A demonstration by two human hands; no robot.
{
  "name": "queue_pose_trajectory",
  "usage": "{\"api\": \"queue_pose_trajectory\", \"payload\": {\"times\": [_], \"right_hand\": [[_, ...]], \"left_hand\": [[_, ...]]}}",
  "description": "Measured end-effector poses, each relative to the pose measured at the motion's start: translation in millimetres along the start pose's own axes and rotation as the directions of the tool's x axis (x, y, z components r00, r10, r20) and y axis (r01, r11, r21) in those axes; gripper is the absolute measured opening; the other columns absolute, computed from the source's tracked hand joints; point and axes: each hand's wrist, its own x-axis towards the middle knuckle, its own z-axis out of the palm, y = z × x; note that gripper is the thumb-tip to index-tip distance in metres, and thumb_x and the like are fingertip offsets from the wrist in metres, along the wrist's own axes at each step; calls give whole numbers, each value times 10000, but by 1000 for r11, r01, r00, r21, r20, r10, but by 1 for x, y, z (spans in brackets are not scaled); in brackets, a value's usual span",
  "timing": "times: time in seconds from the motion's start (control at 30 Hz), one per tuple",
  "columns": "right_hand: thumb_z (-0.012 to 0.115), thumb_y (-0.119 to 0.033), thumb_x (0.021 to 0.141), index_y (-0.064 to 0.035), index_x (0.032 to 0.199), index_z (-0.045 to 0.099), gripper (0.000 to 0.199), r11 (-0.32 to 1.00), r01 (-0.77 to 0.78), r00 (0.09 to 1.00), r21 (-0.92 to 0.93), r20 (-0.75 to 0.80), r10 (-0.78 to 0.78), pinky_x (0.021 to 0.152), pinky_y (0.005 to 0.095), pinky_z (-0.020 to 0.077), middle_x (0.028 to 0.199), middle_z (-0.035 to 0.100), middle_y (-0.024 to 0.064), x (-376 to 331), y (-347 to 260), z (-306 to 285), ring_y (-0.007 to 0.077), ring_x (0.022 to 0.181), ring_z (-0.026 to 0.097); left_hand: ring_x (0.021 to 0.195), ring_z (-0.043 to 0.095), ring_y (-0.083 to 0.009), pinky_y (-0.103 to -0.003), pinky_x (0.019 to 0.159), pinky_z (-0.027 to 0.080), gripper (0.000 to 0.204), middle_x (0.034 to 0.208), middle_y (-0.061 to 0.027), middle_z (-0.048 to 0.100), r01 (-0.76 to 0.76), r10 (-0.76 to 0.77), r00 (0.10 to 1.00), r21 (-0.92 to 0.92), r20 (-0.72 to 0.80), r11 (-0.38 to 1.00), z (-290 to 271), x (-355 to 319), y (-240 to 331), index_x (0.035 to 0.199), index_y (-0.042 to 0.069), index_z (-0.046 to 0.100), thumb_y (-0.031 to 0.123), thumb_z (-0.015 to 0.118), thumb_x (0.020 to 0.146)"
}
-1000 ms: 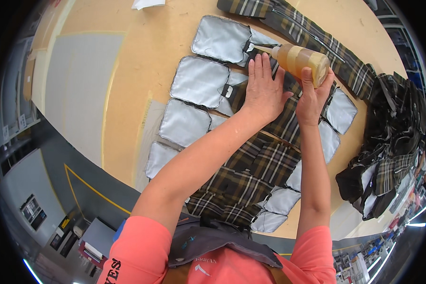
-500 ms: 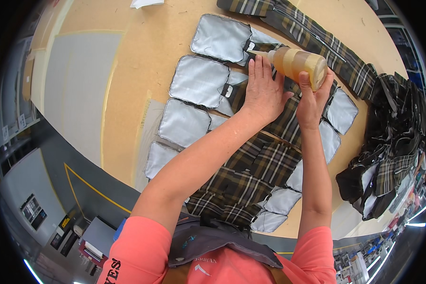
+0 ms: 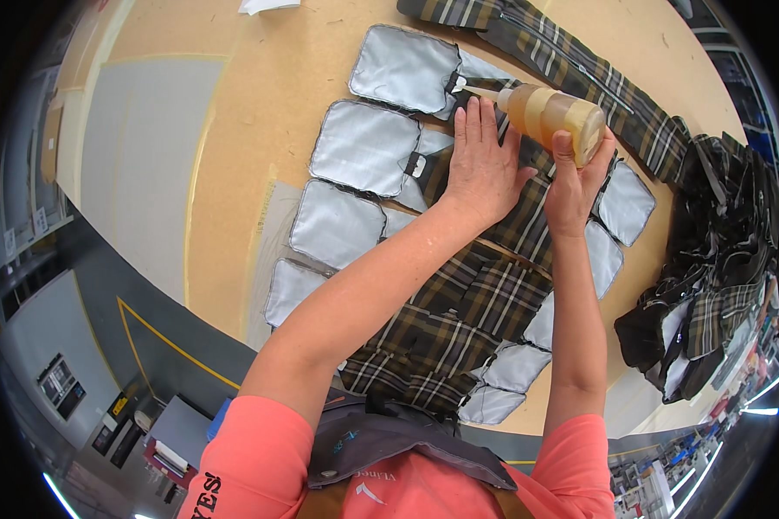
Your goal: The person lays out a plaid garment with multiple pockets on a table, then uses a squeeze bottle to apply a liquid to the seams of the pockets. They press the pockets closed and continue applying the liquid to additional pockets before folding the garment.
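Note:
My right hand (image 3: 577, 186) grips a clear squeeze bottle (image 3: 552, 117) of amber liquid, tipped on its side with its thin nozzle pointing left. The nozzle tip is close to a small white label on a black tab (image 3: 457, 84); whether they touch I cannot tell. My left hand (image 3: 485, 164) lies flat, fingers stretched, on a plaid fabric piece (image 3: 521, 212) just below the nozzle. Silvery-grey pocket pieces (image 3: 365, 149) line the left side of the plaid pieces. A second labelled black tab (image 3: 416, 165) sits left of my left wrist.
A long plaid strip with a zipper (image 3: 571, 65) curves across the far side of the tan table (image 3: 268, 95). At the right edge lies a heap of dark plaid garment pieces (image 3: 710, 259). More silvery pieces (image 3: 625, 203) lie right of my right forearm.
The bottle and my right hand have shifted slightly to the right, and the nozzle has drawn back a little. My left hand stays in place on the fabric.

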Motion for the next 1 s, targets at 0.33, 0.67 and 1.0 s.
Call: {"api": "queue_pose_trajectory", "payload": {"times": [0.33,0.67,1.0], "right_hand": [[649,-338,879,-1,1252,465,536,218,-353,905,910,273,327,907,454,548,1223,546,163,29,-15,-17,350,1142,552],[707,-317,823,-2,1311,446,637,500,-59,952,864,-102,289,982,446,502,1329,477,191,71,-31,-67,416,1233,461],[713,-296,820,-4,1296,470,609,352,-94,966,931,-1,259,985,444,500,1336,481,184,56,-27,-93,423,1251,440]], "left_hand": [[1317,270,-486,-570,1106,176,696,1390,-338,302,-32,26,997,-86,-70,996,-4,3,5,1328,-4,421,393,670,814],[1246,391,-450,-519,1074,280,612,1324,-334,403,-24,33,946,32,-322,999,-17,101,-4,1282,-20,472,382,639,852],[1033,512,-326,-388,933,410,377,1094,-192,560,-68,-322,863,-720,-390,691,-57,146,-64,1106,5,578,238,649,818]]}}
